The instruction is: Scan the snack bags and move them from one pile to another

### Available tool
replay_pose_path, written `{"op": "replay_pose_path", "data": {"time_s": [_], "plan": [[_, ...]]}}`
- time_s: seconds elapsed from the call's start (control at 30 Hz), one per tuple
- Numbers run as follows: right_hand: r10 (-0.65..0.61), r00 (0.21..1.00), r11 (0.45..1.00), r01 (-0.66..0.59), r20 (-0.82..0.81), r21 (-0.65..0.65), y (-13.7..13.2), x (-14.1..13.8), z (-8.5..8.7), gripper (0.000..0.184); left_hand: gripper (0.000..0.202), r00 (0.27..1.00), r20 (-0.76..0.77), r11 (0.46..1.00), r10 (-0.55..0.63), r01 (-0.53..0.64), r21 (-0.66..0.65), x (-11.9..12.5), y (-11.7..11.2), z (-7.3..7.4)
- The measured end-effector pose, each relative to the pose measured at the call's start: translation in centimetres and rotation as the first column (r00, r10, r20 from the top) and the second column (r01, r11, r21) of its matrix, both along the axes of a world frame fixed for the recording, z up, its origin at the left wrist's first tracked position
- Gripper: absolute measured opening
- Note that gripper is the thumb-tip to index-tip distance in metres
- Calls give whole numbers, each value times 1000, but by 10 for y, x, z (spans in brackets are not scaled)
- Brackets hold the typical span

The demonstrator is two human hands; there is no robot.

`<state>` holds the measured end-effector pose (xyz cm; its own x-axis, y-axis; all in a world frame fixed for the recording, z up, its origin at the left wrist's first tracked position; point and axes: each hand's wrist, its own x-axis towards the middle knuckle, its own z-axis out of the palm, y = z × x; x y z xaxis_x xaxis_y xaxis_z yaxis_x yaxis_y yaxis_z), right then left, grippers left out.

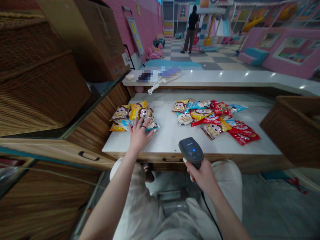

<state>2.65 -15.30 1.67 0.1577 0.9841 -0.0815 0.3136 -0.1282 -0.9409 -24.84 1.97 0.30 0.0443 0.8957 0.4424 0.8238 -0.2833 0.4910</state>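
My left hand [140, 135], fingers spread, rests on a blue snack bag [123, 124] at the near side of the left pile. Yellow snack bags with a monkey face [143, 111] lie just beyond its fingertips. In my right hand [201, 173] is a dark barcode scanner [191, 149] with a blue light on top, held above the desk's front edge. The scanner's cord trails down past my lap. To the right lies a second pile of bags, with red snack bags [243, 132], yellow ones and blue ones [185, 119] overlapping.
The white desk [165, 141] has a raised ledge [207, 77] at the back, with blurred items and a white cable [155, 86]. Wicker baskets stand left [42, 83] and right [292, 130]. A cardboard box [100, 36] is at left. A person [192, 30] stands far off in a play area.
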Motion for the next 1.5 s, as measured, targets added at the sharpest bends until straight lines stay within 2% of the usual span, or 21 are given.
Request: {"op": "replay_pose_path", "data": {"time_s": [0.07, 0.13, 0.23, 0.3, 0.4, 0.5, 0.63, 0.77, 0.83, 0.9, 0.97, 1.03, 1.1, 1.23, 1.37, 1.5], "plan": [[-8, 1000, 1000, 8, 10, 3, 0, 3, -1, 35, 57, 998, 61, 998, -30, 26, 61, 20, 0, 5], [-16, 1000, 1000, 16, 11, 5, 0, 5, -2, 35, 55, 982, 121, 987, -147, 138, 83, 50, 2, 6], [-24, 1000, 1000, 24, 3, -1, 0, 8, 0, 35, 63, 916, 178, 932, -360, 360, 30, 102, 16, -1], [-38, 999, 999, 38, 2, -7, -1, 10, 0, 35, 72, 876, 188, 887, -445, 459, -40, 135, 31, -10], [-65, 998, 998, 65, -16, -2, -2, 13, -1, 34, 78, 850, 218, 852, -479, 510, -114, 170, 58, -22], [-85, 995, 996, 86, -49, 3, -3, 18, -3, 35, 71, 836, 280, 843, -472, 521, -133, 185, 77, -28], [-97, 994, 995, 97, -51, -3, -4, 19, -4, 35, 64, 793, 399, 835, -460, 539, -110, 182, 77, -26], [-70, 997, 998, 70, -36, 6, -6, 16, 0, 34, 52, 652, 591, 801, -475, 598, -15, 162, 52, -15], [-66, 997, 998, 67, -26, 15, -7, 14, 2, 33, 49, 571, 703, 805, -423, 593, 3, 147, 35, -9], [-61, 998, 998, 62, -19, 19, -8, 12, 3, 33, 48, 461, 833, 826, -305, 564, -10, 131, 19, -6], [-49, 999, 998, 49, -9, 25, -8, 9, 4, 33, 48, 313, 943, 840, -115, 537, -76, 116, 8, -5], [-39, 999, 999, 39, -2, 38, -8, 6, 3, 33, 49, 178, 981, 827, 78, 538, -164, 104, 2, -7], [-36, 999, 998, 36, -4, 51, -8, 2, 2, 33, 48, 103, 975, 809, 199, 544, -223, 96, -1, -10], [-22, 999, 999, 23, -30, 40, -8, -3, 4, 33, 48, 72, 971, 815, 227, 532, -230, 91, -3, -15], [-8, 1000, 999, 8, -8, 35, -6, -6, 8, 31, 56, 110, 982, 819, 156, 541, -191, 93, -5, -20], [-7, 1000, 999, 6, 9, 32, -4, -8, 12, 31, 54, 155, 980, 828, 124, 528, -188, 93, -7, -23]]}}
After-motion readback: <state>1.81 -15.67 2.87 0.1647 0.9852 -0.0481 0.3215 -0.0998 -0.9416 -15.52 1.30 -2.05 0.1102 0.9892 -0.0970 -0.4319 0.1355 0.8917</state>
